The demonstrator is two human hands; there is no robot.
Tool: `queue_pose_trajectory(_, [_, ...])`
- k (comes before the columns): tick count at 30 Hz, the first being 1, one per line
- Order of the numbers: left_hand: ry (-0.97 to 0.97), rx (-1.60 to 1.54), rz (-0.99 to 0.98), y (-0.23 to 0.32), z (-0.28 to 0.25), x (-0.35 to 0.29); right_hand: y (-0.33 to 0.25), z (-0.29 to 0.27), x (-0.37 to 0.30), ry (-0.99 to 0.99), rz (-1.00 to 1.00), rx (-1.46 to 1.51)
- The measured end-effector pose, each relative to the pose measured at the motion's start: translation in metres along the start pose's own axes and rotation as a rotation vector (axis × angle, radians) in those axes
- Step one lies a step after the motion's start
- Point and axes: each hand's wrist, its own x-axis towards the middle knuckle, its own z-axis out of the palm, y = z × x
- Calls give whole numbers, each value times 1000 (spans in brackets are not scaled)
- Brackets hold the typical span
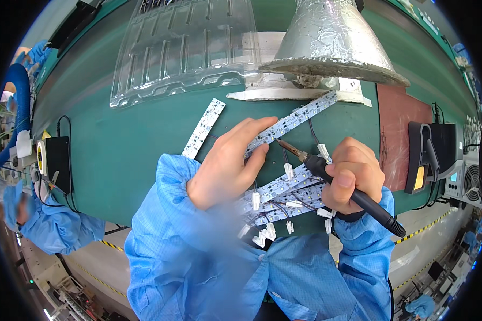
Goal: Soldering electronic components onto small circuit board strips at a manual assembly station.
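Observation:
My left hand (pixel 227 160) pinches the near end of a long white LED circuit strip (pixel 308 113), its thumb on one side and fingers on the other. That strip slants up to the right. In my right hand (pixel 353 176) is a soldering iron (pixel 377 211) with a black handle, gripped like a pen. The iron's tip meets or hovers just over the strip near my left fingertips; I cannot tell which. Under my hands lies a pile of similar strips (pixel 276 187) with dark wires and white connectors (pixel 289 171). Another strip (pixel 204 128) lies alone left of my left hand.
A foil-covered fume hood (pixel 332 37) stands at the back, beside a clear plastic tray (pixel 182 53). On the right are a reddish-brown mat (pixel 404 139) and an iron stand with yellow sponge (pixel 420 176). A black box (pixel 57 163) stands left; a co-worker's blue sleeve (pixel 59 224) is beyond.

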Motion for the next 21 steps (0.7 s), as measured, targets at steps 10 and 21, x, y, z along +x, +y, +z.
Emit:
queue_pose_trajectory(10, [-4, -9, -23, 0, 0, 0, 0, 3, 2, -22, -7, -39])
queue_pose_trajectory(21, [-26, -11, -39, -1, -1, 0, -1, 3, 1, -19, -7, -51])
